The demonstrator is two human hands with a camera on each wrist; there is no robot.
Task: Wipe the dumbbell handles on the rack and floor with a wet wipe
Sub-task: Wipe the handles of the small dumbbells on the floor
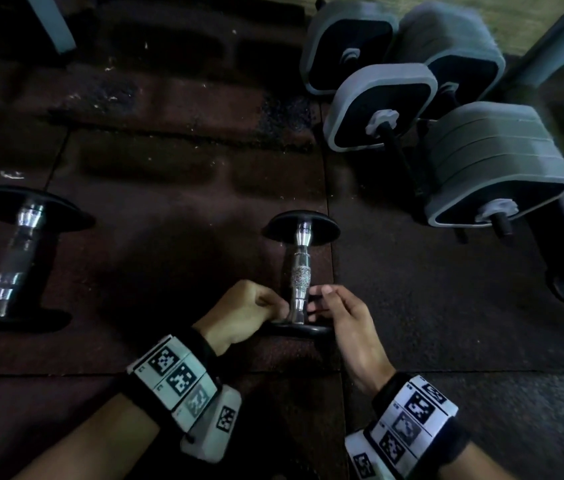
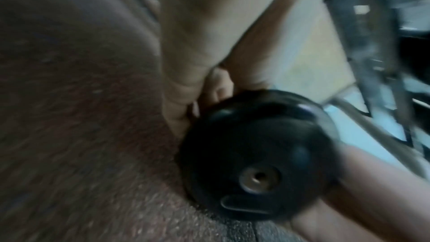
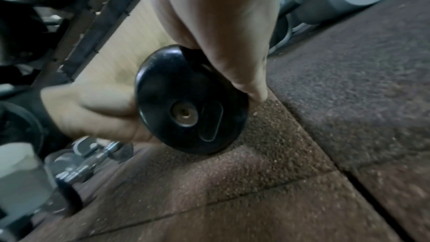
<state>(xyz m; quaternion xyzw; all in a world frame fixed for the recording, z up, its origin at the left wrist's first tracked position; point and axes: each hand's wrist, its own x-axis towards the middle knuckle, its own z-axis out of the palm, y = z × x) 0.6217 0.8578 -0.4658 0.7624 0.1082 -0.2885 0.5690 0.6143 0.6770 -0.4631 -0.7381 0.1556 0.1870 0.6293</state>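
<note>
A small dumbbell lies on the brown rubber floor, its chrome handle pointing away from me between two black round plates. My left hand curls its fingers against the handle's near end from the left. From the right, my right hand meets the same spot with bent fingers. The near plate fills the left wrist view, with my left fingers behind it. In the right wrist view, the plate hides my right fingers. No wipe shows in any view.
A second chrome-handled dumbbell lies to the left. Grey square-plate dumbbells crowd the upper right, one farther back. A pale frame leg stands at the top left. Seams run between the floor tiles.
</note>
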